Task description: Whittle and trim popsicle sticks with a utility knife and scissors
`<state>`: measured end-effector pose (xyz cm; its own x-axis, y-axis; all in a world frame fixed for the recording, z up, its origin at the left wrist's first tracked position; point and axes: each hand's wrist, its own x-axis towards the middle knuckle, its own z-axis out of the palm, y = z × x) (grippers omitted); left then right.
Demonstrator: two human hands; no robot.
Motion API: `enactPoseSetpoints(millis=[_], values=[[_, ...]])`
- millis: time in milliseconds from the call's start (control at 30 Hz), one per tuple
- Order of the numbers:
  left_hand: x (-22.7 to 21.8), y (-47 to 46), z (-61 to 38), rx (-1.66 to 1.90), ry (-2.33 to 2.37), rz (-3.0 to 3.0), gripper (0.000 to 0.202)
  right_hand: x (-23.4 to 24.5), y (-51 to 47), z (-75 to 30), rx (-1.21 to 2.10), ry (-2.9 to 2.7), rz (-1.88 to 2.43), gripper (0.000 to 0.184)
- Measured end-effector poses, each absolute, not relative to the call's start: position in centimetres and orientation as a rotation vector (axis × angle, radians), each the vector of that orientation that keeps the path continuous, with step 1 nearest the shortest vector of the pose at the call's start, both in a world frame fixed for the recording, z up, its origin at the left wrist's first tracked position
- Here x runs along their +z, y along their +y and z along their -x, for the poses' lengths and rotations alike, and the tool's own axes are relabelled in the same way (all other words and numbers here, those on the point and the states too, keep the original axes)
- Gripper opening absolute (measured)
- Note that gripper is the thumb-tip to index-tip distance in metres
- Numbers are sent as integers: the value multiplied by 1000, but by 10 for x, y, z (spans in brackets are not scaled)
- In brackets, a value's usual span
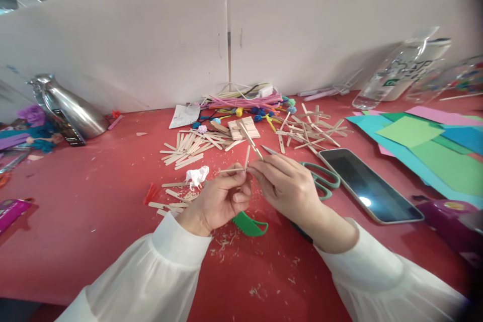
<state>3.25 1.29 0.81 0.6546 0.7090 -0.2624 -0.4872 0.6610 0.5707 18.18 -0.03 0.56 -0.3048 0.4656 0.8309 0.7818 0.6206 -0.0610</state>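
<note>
Fingers closed, my left hand [221, 197] pinches thin wooden craft sticks [231, 170] above the middle of the table. My right hand [289, 183] meets it there, thumb and fingers shut on another craft stick [248, 137] that slants up and away. A short stick piece [247, 157] stands upright where the fingertips meet; whether the pieces are joined I cannot tell. Below the hands lies a green plastic tool [252, 225] with a toothed edge, among wood shavings [225, 244]. Grey-green scissors [325, 179] lie partly hidden beside my right hand.
Behind the hands lie loose craft sticks [190, 147], a crossed stick pile [311, 128] and pipe cleaners [241, 101]. A crumpled white tissue [196, 176] is at left. Rightward are a phone [372, 186], coloured paper [437, 161] and a bottle [396, 68]. A steel jug [73, 105] stands far left.
</note>
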Motion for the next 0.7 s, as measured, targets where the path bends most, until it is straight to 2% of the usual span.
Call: enactPoseSetpoints(millis=[133, 467, 700], values=[[8, 12, -31, 685, 456, -443, 10, 6, -2, -182, -503, -1965, 969, 19], [6, 11, -31, 713, 573, -565, 15, 4, -4, -178, -235, -1885, 972, 14], [15, 7, -31, 869, 746, -1138, 20, 4, -4, -185, 31, -1936, 902, 13]])
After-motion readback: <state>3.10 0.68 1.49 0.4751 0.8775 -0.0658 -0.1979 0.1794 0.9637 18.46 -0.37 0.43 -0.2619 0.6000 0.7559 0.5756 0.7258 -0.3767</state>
